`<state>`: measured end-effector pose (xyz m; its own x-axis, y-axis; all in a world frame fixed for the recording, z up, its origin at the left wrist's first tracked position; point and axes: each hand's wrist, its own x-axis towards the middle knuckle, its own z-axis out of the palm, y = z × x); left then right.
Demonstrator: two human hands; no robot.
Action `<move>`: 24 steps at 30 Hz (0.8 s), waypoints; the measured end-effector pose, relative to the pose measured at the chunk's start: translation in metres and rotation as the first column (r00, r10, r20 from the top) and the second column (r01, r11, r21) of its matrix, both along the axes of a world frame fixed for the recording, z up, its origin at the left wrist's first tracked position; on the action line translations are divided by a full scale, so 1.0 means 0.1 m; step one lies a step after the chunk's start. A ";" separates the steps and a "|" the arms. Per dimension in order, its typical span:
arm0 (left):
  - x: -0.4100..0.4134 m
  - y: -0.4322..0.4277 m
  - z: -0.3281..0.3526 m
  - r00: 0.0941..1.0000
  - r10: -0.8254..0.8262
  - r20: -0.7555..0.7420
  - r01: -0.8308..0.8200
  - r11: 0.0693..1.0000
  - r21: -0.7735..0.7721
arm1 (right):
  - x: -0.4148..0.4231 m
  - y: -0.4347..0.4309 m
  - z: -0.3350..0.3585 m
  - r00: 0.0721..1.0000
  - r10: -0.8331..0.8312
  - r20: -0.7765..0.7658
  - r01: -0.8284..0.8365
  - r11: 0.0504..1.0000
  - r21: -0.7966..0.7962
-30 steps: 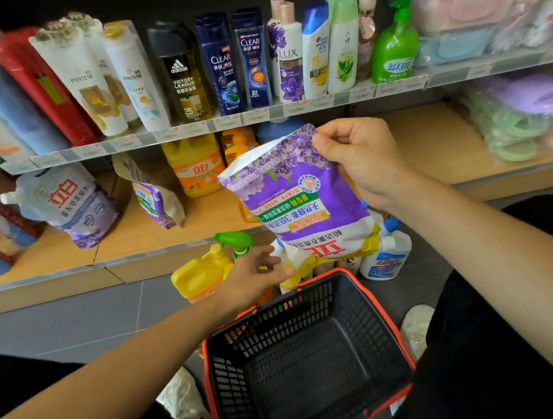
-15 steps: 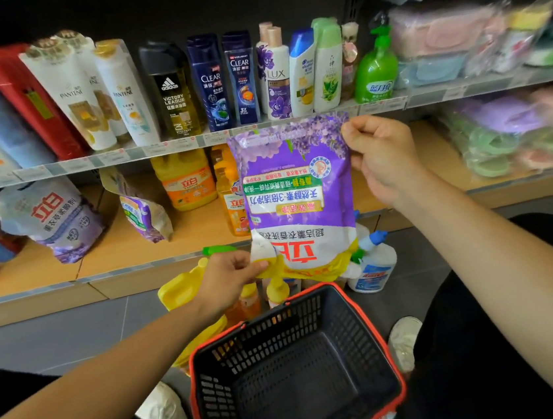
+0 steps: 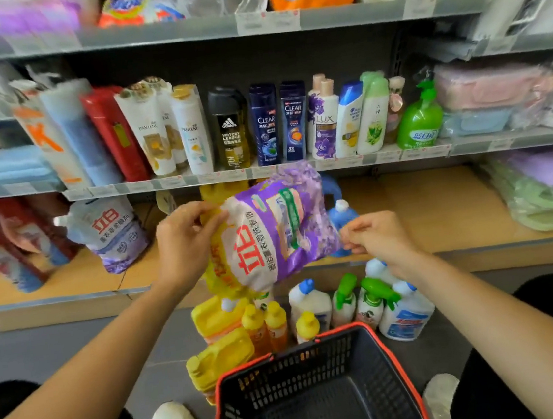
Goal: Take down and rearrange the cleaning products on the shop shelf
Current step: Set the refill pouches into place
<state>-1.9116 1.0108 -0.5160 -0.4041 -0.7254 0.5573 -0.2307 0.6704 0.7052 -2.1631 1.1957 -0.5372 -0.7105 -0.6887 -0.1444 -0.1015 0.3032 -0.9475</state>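
Pinching pouch (image 3: 272,234): left hand (image 3: 184,242), right hand (image 3: 380,237)

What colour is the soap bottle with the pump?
The pump bottle is bright green, head view.

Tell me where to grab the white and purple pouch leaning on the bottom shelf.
The pouch leans back, soft belly low, with red packs crowding its left. Probably best pinched at the flat top seam beside the spout, coming from the front.
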 end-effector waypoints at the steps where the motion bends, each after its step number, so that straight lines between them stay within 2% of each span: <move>1: 0.01 0.00 0.10 1.000 -0.023 -0.019 0.022 0.998 -0.066 | 0.01 -0.03 0.01 0.997 0.002 -0.077 -0.004 1.000 -0.029; 4: -0.02 0.07 0.32 0.991 -0.119 0.056 0.130 0.951 -0.280 | 0.12 -0.13 0.17 0.947 0.065 -0.315 -0.124 0.978 -0.169; 6: -0.08 0.17 0.34 0.971 -0.185 0.149 0.227 0.910 -0.348 | 0.23 -0.20 0.25 0.889 0.186 -0.419 -0.274 0.948 -0.160; 8: -0.13 0.22 0.32 0.950 -0.236 0.206 0.292 0.906 -0.308 | 0.38 -0.26 0.28 0.830 0.334 -0.447 -0.412 0.907 -0.088; 10: -0.14 0.21 0.30 0.932 -0.270 0.244 0.331 0.907 -0.261 | 0.55 -0.31 0.23 0.806 0.456 -0.378 -0.509 0.859 -0.047; 12: -0.13 0.18 0.30 0.927 -0.294 0.234 0.346 0.910 -0.226 | 0.68 -0.36 0.15 0.783 0.526 -0.332 -0.557 0.831 0.002; 14: -0.10 0.17 0.30 0.930 -0.308 0.201 0.344 0.921 -0.181 | 0.76 -0.40 0.09 0.745 0.567 -0.351 -0.595 0.803 0.035; 20: 0.03 0.19 0.32 0.939 -0.316 0.133 0.328 0.942 -0.074 | 0.82 -0.46 0.13 0.692 0.526 -0.495 -0.557 0.825 0.096; 24: 0.11 0.14 0.33 0.934 -0.342 0.108 0.345 0.938 -0.015 | 0.77 -0.52 0.19 0.715 0.499 -0.489 -0.539 0.840 0.068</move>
